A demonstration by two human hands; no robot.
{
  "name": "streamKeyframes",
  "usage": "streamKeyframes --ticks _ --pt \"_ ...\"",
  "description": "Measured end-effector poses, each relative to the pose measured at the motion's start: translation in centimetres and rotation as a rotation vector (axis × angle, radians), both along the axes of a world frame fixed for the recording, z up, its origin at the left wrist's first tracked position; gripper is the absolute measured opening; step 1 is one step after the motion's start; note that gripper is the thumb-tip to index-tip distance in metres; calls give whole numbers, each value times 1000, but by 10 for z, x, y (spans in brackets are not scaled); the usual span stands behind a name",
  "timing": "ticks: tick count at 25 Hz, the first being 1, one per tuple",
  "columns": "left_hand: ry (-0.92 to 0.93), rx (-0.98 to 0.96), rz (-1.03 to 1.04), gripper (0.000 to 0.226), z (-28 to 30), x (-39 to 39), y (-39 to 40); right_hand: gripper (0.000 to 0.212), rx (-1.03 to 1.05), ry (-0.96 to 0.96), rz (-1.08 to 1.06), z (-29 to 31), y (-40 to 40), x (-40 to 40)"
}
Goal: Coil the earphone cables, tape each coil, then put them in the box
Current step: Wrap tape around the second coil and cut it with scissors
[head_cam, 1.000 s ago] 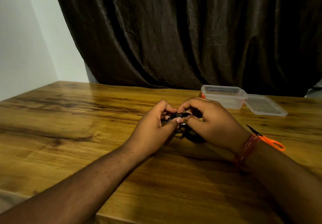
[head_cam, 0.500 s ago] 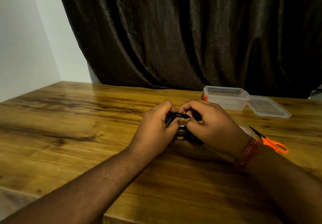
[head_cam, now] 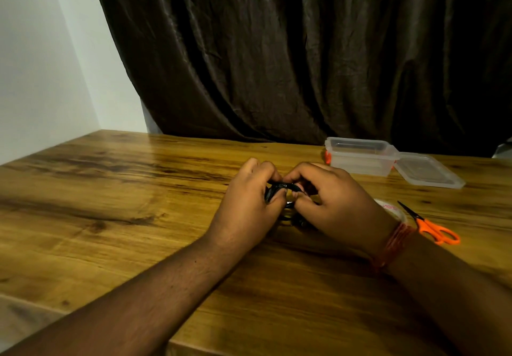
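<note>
Earphone cable (head_cam: 279, 189): black, bunched into a small coil above the table (head_cam: 110, 195), pinched between both hands. Left hand (head_cam: 249, 203) closed round one side, right hand (head_cam: 340, 203) curled shut on the other. Judged mid-task: coil formed, taping likely under way or next. Tape roll (head_cam: 389, 206) and scissors (head_cam: 432, 226) lay just beside the right wrist; box (head_cam: 360, 157) open, lid (head_cam: 428, 171) alongside. Tape on coil hidden by fingers; box contents unclear.

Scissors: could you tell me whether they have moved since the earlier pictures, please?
No. The scissors keep the same spot relative to the box, nearer and right of it; only the view shifted.
</note>
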State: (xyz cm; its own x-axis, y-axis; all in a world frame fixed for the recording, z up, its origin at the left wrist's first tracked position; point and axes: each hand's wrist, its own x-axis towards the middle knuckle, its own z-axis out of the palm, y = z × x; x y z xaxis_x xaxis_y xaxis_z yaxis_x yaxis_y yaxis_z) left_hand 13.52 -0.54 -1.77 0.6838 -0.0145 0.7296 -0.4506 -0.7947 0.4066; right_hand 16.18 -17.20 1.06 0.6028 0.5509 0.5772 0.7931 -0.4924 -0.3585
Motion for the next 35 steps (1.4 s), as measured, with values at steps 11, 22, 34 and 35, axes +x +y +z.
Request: streamKeyframes --ticks 11,22,34,35 --pt "41 32 -15 24 0 1 0 19 36 58 11 -3 4 -4" --pt "-108 342 -84 19 1 -10 -3 25 538 988 194 -10 2 10" --pt "-150 469 -92 13 3 -16 -6 30 240 892 195 3 -14 11" --pt "-143 457 -100 15 2 -15 -6 27 198 850 187 6 -16 11"
